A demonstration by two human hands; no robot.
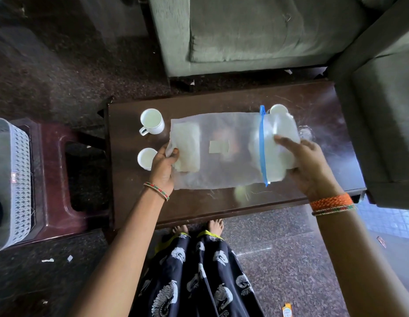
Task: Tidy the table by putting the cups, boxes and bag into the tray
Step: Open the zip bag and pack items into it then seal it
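A frosted plastic zip bag (pixel 224 149) with a blue zipper strip is held flat above the dark wooden table (pixel 313 110). My left hand (pixel 163 167) pinches its left edge, thumb on top. My right hand (pixel 311 165) grips the zipper end, thumb lying over the plastic. A whitish folded item shows inside the bag at its left. Two white cups stand on the table's left side: one with a handle (pixel 152 121) and one (pixel 146 158) partly behind my left hand. A third white cup (pixel 278 109) peeks out behind the bag's top right.
A grey perforated tray (pixel 13 179) sits on a maroon plastic stool (pixel 55 179) left of the table. Grey sofas stand behind and to the right. My feet are under the table's near edge. Scraps of litter lie on the speckled floor.
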